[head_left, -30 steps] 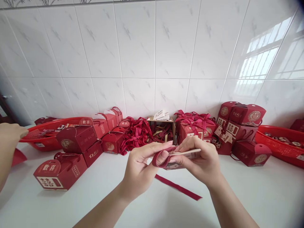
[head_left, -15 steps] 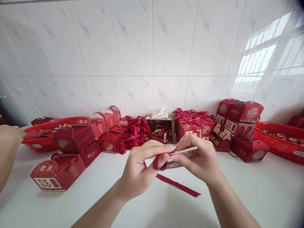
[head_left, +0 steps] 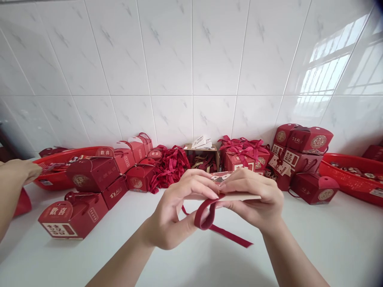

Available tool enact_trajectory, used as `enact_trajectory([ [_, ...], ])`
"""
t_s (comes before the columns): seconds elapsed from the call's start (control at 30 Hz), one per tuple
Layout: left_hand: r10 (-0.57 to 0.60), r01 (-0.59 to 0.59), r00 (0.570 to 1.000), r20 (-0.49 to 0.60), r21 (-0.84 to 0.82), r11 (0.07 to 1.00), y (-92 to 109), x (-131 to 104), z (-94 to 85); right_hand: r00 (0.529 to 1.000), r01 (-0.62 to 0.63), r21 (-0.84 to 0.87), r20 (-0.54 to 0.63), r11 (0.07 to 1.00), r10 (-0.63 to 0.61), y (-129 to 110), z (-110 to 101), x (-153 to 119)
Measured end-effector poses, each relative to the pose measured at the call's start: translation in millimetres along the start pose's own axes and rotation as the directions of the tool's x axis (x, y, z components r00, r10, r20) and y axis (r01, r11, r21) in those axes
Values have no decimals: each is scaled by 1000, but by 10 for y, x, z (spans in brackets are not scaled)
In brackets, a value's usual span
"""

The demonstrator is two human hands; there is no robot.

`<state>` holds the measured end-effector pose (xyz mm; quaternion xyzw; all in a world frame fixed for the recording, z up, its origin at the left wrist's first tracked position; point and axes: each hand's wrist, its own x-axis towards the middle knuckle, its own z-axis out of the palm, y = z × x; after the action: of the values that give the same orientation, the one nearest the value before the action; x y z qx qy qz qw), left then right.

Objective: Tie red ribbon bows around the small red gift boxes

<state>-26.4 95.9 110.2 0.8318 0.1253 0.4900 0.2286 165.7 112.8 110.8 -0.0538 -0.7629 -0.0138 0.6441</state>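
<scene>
Between my two hands, above the white table, is a printed card [head_left: 243, 196] tilted so that its pale edge faces me. My left hand [head_left: 176, 211] pinches the card's left part, and a dark red ribbon [head_left: 206, 215] loops around its thumb. One flat tail of the ribbon hangs down to the right below the card. My right hand [head_left: 254, 199] grips the card's right part, thumb beneath and fingers on top. The fingers cover much of the card and the place where the ribbon meets it.
Red gift boxes [head_left: 73, 217] are stacked at left, more boxes [head_left: 311, 159] at right. A ribbon heap [head_left: 173, 163], an open carton [head_left: 217, 149] and bow-topped boxes [head_left: 239, 159] line the tiled wall. Red baskets [head_left: 353, 179] stand at both sides. Another person's hand [head_left: 22, 173] is at far left.
The card has tipped, so more of its printed face and long edge show. The ribbon loop has dropped slightly around my left thumb. The other person's hand has moved right, beside a red object.
</scene>
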Motion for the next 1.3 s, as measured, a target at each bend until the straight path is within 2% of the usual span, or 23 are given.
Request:
enact_trajectory([
  [0.23,116,-115,991,-67,27,993,-27,-36,42,1000,-7,-15,27,1000,8,-28,-26,2],
  [0.3,64,-70,994,-91,-58,996,-8,-43,76,1000,-18,-21,25,1000,18,-30,-28,4],
  [0.4,-105,83,989,-107,-194,977,40,-43,100,999,-30,-41,31,999,32,-33,-30,10],
  [0.53,-209,182,977,-50,-319,930,72,-34,70,999,-41,-60,33,997,43,-36,-12,4],
  [0.7,-222,184,973,-62,-365,912,52,-40,21,995,-95,0,-41,996,95,-46,67,-31],
  [0.83,-241,201,967,-79,-341,918,40,-28,-12,967,-248,18,-63,969,248,-43,114,-39],
  [0.93,-281,240,957,-71,-349,906,24,-7,-36,945,-326,10,-33,945,326,-17,126,-36],
  [1.1,-328,271,938,-113,-353,896,23,27,-36,947,-320,49,33,946,318,38,153,-40],
  [1.3,-354,286,924,-141,-357,889,45,74,-10,965,-246,24,-88,969,247,85,222,-69],
])
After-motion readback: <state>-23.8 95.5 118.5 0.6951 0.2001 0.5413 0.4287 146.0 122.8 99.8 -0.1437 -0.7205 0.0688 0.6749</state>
